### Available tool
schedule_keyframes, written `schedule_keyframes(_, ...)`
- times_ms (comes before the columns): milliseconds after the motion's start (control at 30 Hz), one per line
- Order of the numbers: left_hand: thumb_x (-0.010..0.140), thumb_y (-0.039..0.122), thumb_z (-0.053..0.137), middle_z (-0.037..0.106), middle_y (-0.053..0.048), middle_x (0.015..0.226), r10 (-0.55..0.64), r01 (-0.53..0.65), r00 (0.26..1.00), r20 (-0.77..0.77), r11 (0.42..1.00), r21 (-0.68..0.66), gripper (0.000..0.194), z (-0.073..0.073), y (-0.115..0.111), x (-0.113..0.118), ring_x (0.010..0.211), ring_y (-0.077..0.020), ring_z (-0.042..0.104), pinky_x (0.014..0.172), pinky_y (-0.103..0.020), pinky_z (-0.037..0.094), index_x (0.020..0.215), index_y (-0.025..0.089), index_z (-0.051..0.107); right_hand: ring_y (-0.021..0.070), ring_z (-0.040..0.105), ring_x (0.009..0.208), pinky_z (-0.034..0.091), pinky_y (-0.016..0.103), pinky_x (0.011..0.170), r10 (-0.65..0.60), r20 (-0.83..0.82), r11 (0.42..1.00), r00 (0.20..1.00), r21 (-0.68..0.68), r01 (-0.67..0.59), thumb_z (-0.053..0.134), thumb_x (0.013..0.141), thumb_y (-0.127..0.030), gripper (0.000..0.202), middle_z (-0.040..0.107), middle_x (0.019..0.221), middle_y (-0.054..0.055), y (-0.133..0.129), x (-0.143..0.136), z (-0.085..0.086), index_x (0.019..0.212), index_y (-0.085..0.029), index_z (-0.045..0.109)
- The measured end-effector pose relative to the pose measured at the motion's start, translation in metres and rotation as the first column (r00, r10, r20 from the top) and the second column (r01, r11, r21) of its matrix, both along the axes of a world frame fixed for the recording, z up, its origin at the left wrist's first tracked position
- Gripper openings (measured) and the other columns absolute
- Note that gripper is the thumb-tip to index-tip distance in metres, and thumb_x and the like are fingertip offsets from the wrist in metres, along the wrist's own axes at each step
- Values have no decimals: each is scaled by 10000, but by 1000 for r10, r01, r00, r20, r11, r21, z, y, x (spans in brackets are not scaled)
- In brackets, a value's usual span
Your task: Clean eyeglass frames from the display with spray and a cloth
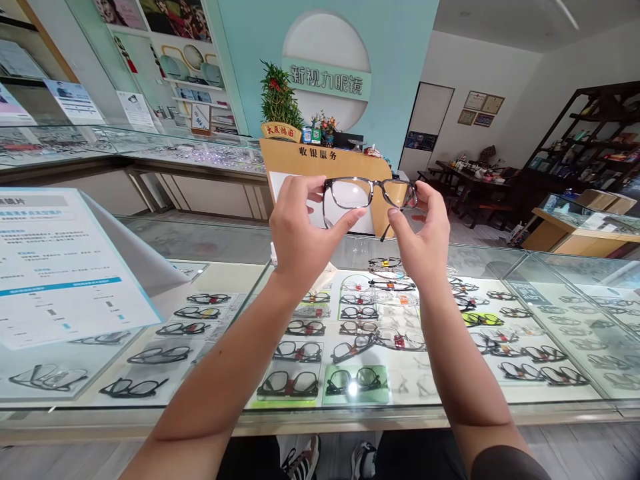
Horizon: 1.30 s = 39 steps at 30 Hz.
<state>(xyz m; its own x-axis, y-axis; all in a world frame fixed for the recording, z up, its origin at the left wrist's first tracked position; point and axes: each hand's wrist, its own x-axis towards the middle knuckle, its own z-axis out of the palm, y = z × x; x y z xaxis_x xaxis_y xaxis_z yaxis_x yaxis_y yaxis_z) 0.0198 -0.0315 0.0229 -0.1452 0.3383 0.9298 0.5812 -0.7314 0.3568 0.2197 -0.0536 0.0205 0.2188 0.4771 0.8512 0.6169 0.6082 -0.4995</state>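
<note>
A pair of dark-framed eyeglasses (374, 185) is held up in front of me, above the glass display case (240, 419). My left hand (300, 223) grips the left end of the frame, its thumb below the left lens. At the other end, my right hand (425, 230) pinches the frame, with the thumb under the right lens. Both lenses face along my line of sight, and one temple arm hangs down near my right thumb. Parts of the temples are hidden by my fingers.
Rows of eyeglasses (306, 383) lie inside the case below my arms. A printed leaflet (70, 267) stands on the glass at the left. Beyond are a wooden cashier counter (280, 157) with a potted plant (280, 100), and another display case (585, 223) at the right.
</note>
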Motion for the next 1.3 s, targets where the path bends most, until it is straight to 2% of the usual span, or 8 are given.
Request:
schedule_keyframes(133,794,598,949,704,-88,1199,-11,11,1000,-12,1000,20,688,0,4,-3,1130,-313,729,875,-432,614,1307,271,629,304,676,1245,574,557,1075,14,-6,1000,1000,4,-14,726,931,-375,559,683,1426,137,1,-1,-1,1456,-268,564)
schedule_keyframes(400,837,652,893,671,-123,1476,-129,129,991,34,992,-12,764,-5,29,-12,1364,-357,694,945,-460,656,1462,348,573,349,565,1505,597,576,1084,108,-27,993,994,55,-107,713,957,-377,636,544,1638,130,-3,-5,-3,1553,-354,490)
schedule_keyframes(567,863,663,854,608,-148,1604,-237,242,969,68,968,-68,788,-7,42,-17,1469,-371,644,963,-434,661,1505,356,514,341,579,1506,591,585,1107,156,-3,986,988,62,-155,673,983,-373,611,576,1612,120,-5,-7,-1,1563,-366,483)
schedule_keyframes(800,904,586,805,559,-158,1653,-279,285,958,68,954,-91,735,-9,40,-14,1521,-346,607,958,-388,661,1509,351,460,333,608,1478,571,579,1147,171,-21,981,985,99,-168,668,992,-374,536,606,1578,113,-8,-10,1,1512,-354,536)
schedule_keyframes(1067,911,569,815,561,-161,1629,-198,205,978,69,972,-115,760,-11,43,-12,1497,-328,620,948,-396,645,1526,360,421,317,664,1405,583,553,1133,172,-23,982,985,87,-169,657,993,-385,460,673,1513,108,-9,-12,2,1446,-328,598)
schedule_keyframes(1300,886,580,835,558,-162,1619,-133,138,988,78,988,-64,828,-12,39,-7,1484,-353,624,947,-457,649,1558,373,397,293,699,1364,615,536,1109,201,-106,969,974,168,-181,585,1061,-434,375,704,1450,112,1,-10,-2,1412,-312,640)
